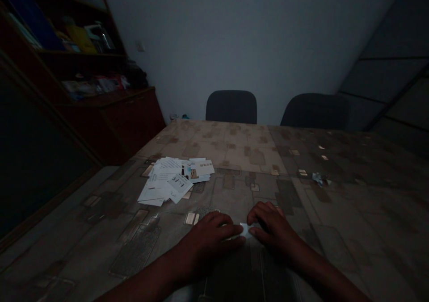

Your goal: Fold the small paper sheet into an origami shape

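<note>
Paper slip (246, 231), small and white, and there it was, right between the left hand (216, 232) and the right hand (269, 224), over the near part of the bench (234, 152)! Fingertips pinched it from both sides. Folding or shaping looked like the step in hand, and the next move seemed to call for a light, even grip. Beyond the left hand lay a loose pile of printed cards (164, 186).

A patterned table (214, 137) bears overlapping cards (161, 181) and small scraps (318, 178).
</note>
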A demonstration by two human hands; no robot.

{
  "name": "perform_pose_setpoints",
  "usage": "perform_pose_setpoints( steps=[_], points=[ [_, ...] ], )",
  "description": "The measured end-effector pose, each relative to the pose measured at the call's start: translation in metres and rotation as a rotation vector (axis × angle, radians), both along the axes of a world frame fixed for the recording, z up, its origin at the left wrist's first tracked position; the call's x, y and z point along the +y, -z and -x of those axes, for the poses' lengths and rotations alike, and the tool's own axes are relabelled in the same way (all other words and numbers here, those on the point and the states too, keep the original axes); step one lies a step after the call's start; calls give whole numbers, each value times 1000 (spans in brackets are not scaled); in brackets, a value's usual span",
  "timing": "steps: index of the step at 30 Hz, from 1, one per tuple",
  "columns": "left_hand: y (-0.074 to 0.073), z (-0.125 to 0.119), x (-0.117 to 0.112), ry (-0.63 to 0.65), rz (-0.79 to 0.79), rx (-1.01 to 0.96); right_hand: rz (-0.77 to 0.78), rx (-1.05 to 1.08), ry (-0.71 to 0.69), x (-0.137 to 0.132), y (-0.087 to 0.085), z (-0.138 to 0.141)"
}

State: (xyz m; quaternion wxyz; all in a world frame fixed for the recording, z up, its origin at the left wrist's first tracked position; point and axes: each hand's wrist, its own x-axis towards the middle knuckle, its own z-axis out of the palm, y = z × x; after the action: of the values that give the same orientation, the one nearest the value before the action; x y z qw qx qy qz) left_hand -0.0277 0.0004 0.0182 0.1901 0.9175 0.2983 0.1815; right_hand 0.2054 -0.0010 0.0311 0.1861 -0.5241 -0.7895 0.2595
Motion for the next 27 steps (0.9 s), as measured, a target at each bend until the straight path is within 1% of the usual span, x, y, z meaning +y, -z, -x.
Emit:
perform_pose_setpoints(
  steps=[2, 4, 9, 11, 16, 18, 22, 24, 27],
  points=[
    [1, 0, 1, 18, -13, 10, 27, 91, 0, 0, -2, -2],
    [3, -1, 1, 2, -13, -16, 39, 138, 12, -1, -2, -3],
    [7, -1, -1, -46, 45, -77, 16, -1, 57, -4, 4, 2],
    [8, -1, -2, -57, 60, -86, 13, -27, 62, -4, 4, 4],
    [11, 0, 0, -42, 74, -78, 49, -3, 40, 0, -2, -2],
    [11, 0, 0, -50, 75, -80, 44, 17, 68, 0, -4, -4],
    [6, 0, -2, -35, 98, -68, -10, -85, 145, -3, -3, -2],
    [2, 0, -4, -51, 126, -67, -5, -140, 143, -4, -2, 1],
    [-2, -2, -5, -90, 160, -67, 22, -148, 121, -3, -1, 5]
  ],
)
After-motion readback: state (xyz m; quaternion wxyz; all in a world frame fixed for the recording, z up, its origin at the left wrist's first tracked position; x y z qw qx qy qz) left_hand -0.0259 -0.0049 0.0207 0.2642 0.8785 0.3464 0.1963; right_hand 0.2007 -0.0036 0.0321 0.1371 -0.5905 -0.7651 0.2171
